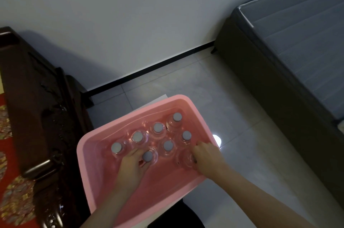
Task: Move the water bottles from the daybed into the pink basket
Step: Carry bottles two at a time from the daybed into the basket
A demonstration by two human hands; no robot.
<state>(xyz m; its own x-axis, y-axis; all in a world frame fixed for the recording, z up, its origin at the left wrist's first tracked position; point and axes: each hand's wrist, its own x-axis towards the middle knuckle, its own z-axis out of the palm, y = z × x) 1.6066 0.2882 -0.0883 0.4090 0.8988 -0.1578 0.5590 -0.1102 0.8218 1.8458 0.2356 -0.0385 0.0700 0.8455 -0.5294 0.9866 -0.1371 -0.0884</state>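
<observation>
Eight water bottles (158, 127) stand upright in the pink basket (93, 171), packed in two rows towards its far side. The left hand (133, 166) has its fingers curled round a near-row bottle (149, 157), grey cap showing. The right hand (208, 158) has its fingers clamped over the end bottle (186, 159) and hides its cap. The basket sits on the tiled floor (232, 116), with the dark wooden daybed (37, 106) just left and a grey bed (297, 50) well off right.

Pink basket (96, 175), grey-capped clear bottles (168, 145), red floral cushion (11, 181).
</observation>
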